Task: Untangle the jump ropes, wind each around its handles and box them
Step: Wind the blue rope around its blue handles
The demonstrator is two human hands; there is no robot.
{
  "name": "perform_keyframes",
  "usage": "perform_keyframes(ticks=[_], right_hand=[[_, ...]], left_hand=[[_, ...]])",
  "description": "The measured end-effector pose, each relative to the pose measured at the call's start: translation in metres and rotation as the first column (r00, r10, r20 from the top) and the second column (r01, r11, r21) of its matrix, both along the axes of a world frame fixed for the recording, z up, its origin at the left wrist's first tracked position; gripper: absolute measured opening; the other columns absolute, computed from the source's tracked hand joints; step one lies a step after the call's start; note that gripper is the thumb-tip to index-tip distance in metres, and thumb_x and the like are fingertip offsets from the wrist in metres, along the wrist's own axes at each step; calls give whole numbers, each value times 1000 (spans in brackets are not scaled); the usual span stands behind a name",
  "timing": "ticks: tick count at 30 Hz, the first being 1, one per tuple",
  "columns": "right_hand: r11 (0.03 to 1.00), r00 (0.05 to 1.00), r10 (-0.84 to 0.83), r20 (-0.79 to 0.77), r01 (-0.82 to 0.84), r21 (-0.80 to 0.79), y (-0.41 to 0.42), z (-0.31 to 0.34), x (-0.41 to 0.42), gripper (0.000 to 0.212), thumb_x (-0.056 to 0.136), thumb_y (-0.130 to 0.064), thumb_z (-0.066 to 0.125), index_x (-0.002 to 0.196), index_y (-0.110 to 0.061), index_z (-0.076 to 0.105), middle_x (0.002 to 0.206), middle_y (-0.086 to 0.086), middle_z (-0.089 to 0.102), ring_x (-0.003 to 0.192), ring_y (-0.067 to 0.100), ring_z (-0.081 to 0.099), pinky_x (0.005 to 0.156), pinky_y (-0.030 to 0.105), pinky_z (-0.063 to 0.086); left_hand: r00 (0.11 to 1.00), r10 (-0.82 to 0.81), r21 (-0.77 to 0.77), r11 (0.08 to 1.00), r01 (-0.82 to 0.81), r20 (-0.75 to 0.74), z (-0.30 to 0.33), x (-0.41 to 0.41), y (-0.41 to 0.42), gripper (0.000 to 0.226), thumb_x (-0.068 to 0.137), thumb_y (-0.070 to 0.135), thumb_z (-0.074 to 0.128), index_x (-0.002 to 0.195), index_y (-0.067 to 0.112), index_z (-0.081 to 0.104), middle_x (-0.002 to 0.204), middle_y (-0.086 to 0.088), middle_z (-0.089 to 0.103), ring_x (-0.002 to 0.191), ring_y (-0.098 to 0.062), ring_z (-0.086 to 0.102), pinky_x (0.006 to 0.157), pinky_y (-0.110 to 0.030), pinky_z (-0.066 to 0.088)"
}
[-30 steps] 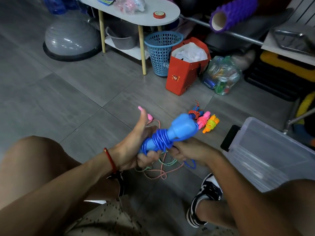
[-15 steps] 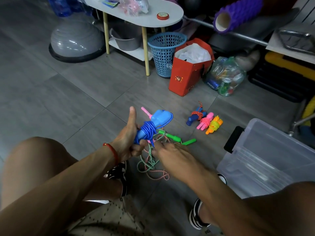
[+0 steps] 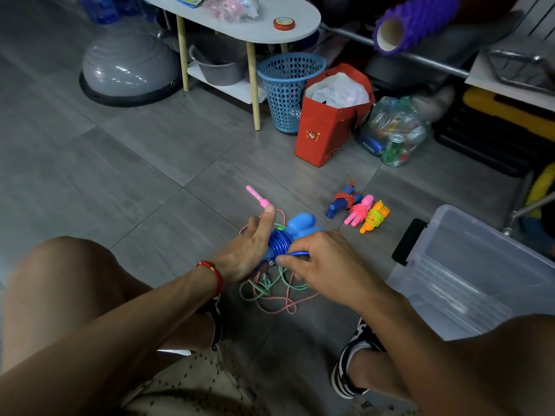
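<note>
Head view: blue jump rope (image 3: 288,238), handles together, long axis pointing away toward the storage box (image 3: 480,265). Left hand (image 3: 249,250) clenched round the wound handles; right hand (image 3: 318,265), nearer the box, pinching the loose blue end. Box: no ropes visible inside. Three wound ropes (image 3: 359,210) on the floor beside it.

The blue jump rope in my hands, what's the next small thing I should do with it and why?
Probably tuck the short free loop under the coil. The blue jump rope is already wound around its handles, your left hand holds the bundle, and your right hand pinches the last loose bit. Three wound ropes wait on the floor beside the clear box.
</note>
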State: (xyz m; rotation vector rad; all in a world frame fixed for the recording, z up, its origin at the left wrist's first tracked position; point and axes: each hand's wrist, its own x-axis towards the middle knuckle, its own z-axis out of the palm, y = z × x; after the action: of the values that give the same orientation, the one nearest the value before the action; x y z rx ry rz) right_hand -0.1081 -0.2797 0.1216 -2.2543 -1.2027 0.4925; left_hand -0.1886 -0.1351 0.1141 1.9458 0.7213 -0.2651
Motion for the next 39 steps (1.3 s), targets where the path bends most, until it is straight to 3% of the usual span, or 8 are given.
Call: perform_keyframes(ticks=[2, 8, 12, 16, 24, 29, 35, 39], right_hand=[[998, 993, -66, -102, 67, 0, 1, -1, -2, 37, 92, -38, 67, 66, -12, 67, 55, -3, 63, 54, 12, 59, 60, 36, 51], [980, 960, -196, -201, 199, -7, 3, -2, -2, 38, 92, -38, 67, 62, -14, 66, 51, -7, 64, 46, 9, 59, 56, 30, 51], [960, 944, -269, -190, 280, 29, 5, -5, 1, 40, 91, -35, 66, 58, -13, 65, 48, -1, 62, 43, 12, 57, 55, 30, 51], [948, 933, -312, -178, 319, 15, 6, -3, 7, 40, 96, -34, 59, 63, -14, 66, 51, -5, 64, 45, 9, 56, 54, 29, 45], [974, 968, -226, -111, 226, -9, 5, -5, 8, 38, 100, -24, 45, 65, -11, 50, 51, -2, 48, 53, 13, 45, 54, 32, 31], [981, 981, -195, -3, 195, 18, 5, -6, 4, 36, 100, -28, 51, 69, -10, 58, 50, -2, 39, 55, 19, 41, 58, 33, 26], [954, 958, -276, 73, 265, 138, 8, -17, 2, 35, 94, -43, 51, 80, -17, 69, 65, 4, 70, 67, 25, 70, 61, 40, 54], [926, 945, -327, 27, 315, 208, 12, -20, -3, 43, 88, -52, 44, 94, -20, 73, 74, 0, 74, 70, 20, 73, 61, 40, 57]], left_hand=[[1000, 7, 5, 1000, -7, 24, -2, -1, 3, 56, 106, 46, 10, 142, 15, 38, 99, -8, 48, 76, -24, 50, 70, -30, 45], [973, 228, -250, 944, -215, 23, -4, -1, 2, 50, 105, 44, 21, 89, 13, 57, 75, -11, 55, 53, -16, 41, 48, -24, 32], [953, 285, -477, 855, -202, 107, -15, -5, 5, 29, 107, 30, 34, 117, 13, 56, 78, -15, 53, 54, -19, 47, 54, -28, 37], [938, 283, -652, 753, -88, 200, -19, -12, 7, 31, 102, 22, 52, 132, 22, 44, 103, -7, 65, 83, -22, 64, 72, -44, 51], [934, 306, -653, 748, -118, 182, -18, -15, 9, 65, 78, 9, 80, 133, 17, 46, 113, -20, 72, 100, -41, 71, 93, -62, 52], [914, 316, -589, 800, -112, 255, -25, -12, 6, 45, 81, 13, 81, 123, 13, 66, 114, -24, 70, 106, -48, 66, 94, -73, 46], [829, 464, -547, 801, -242, 313, -25, -5, 1, 34, 88, 1, 71, 120, 2, 63, 108, -20, 71, 82, -27, 75, 66, -36, 61], [775, 513, -515, 807, -289, 370, -28, -1, 2, 32, 87, -1, 71, 118, 4, 65, 105, -18, 71, 81, -23, 74, 62, -31, 60]])
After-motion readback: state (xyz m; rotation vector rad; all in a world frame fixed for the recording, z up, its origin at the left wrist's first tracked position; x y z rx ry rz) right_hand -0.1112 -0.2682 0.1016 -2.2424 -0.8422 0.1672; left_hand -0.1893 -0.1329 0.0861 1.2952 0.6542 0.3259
